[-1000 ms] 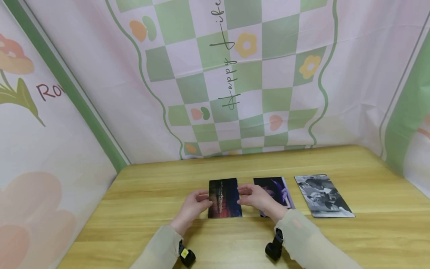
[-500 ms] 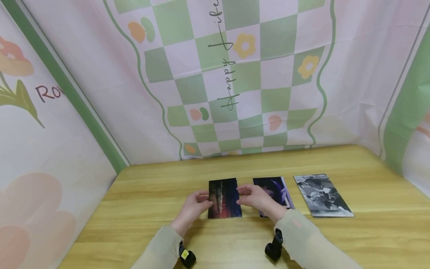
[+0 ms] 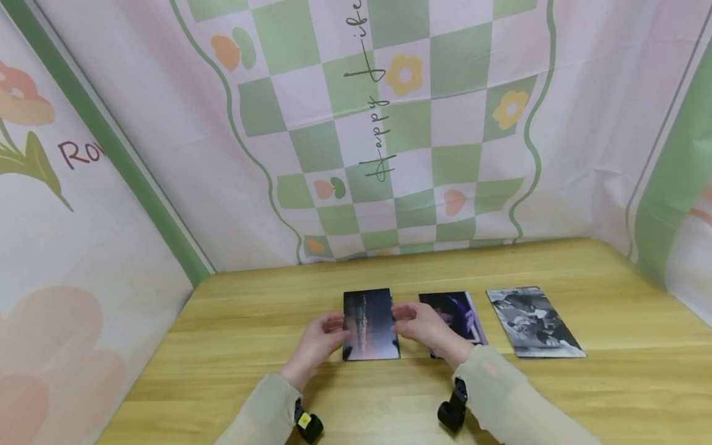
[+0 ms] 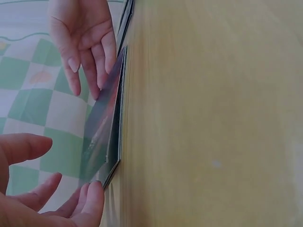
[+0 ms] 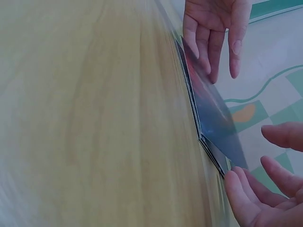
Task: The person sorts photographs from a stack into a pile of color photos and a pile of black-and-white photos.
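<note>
A black-and-white print (image 3: 536, 322) lies toward the right edge of the table (image 3: 222, 321), a purple-toned print (image 3: 458, 315) to its left. Beyond the table's far edge hangs a green-and-white checked cloth (image 3: 461, 55) with yellow flowers (image 3: 394, 75).

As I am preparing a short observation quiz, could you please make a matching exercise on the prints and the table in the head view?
Things
1. Black-and-white print
2. Purple-toned print
3. Dark print with a pinkish near part
4. Table

Places
A. Between the left hand and right hand
B. Right end of the row
C. Beneath the prints
D. Middle of the row

Pairs: 1-B, 2-D, 3-A, 4-C
</note>
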A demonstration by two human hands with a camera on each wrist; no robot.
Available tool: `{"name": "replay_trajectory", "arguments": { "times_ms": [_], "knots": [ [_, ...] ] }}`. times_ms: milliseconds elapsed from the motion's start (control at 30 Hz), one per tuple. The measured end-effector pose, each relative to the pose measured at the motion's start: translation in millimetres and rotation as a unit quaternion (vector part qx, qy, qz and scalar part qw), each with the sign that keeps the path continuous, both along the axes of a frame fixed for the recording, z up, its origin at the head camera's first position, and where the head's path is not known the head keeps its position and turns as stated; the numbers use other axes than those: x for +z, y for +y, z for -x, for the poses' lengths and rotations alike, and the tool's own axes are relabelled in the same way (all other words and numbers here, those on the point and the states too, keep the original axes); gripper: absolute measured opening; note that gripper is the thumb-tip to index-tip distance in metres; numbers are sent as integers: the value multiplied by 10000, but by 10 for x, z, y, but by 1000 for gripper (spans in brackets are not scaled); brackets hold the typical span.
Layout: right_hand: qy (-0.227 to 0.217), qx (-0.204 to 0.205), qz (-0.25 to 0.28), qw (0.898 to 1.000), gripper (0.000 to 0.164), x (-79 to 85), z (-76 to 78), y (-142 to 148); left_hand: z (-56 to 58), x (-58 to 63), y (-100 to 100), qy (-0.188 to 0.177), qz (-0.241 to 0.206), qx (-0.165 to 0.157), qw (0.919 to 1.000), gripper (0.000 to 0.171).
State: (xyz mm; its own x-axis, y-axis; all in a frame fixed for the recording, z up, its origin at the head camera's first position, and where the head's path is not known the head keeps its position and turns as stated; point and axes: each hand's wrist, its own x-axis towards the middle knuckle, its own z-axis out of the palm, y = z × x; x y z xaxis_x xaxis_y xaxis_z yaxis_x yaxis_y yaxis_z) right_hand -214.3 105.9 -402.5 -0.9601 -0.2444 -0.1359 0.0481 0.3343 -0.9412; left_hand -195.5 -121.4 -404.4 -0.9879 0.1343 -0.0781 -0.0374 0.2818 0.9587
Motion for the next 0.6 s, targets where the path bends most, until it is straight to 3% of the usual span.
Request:
{"name": "replay_trajectory", "arguments": {
  "times_ms": [400,600],
  "knots": [
    [-76,-541,425,9976,39,5,4,-7,-1,34,53,218,-429,212,9986,40],
    [-3,-710,342,9969,37,12,1,26,-22,42,85,170,-605,239,9977,39]
  ]
}}
